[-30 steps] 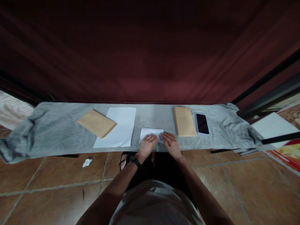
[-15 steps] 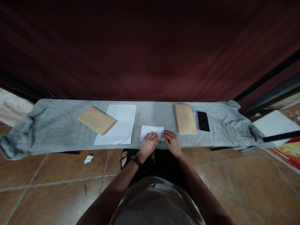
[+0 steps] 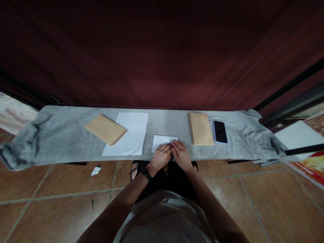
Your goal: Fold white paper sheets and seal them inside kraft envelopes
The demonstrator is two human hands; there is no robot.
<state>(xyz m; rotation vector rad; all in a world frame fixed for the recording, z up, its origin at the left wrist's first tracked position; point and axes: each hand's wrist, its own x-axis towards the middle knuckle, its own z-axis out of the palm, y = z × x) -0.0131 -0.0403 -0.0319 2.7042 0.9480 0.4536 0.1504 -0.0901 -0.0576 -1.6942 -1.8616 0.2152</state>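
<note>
A small folded white paper (image 3: 163,140) lies on the grey cloth (image 3: 63,141) near its front edge. Both hands rest on the paper's near side. My left hand (image 3: 162,156), with a black band on the wrist, presses its fingers flat on the paper. My right hand (image 3: 179,153) lies right beside it, fingers stretched onto the paper's right corner. The two hands touch each other. A larger white sheet (image 3: 131,135) lies to the left, with a brown envelope (image 3: 105,129) overlapping its left edge.
A second brown envelope (image 3: 201,128) and a black phone (image 3: 220,131) lie on the cloth to the right. A dark red curtain (image 3: 157,54) hangs behind. A crumpled paper scrap (image 3: 95,170) sits on the tiled floor. White board (image 3: 298,136) at far right.
My right hand has slid left along the folded paper until it meets my left hand. The view has shifted slightly.
</note>
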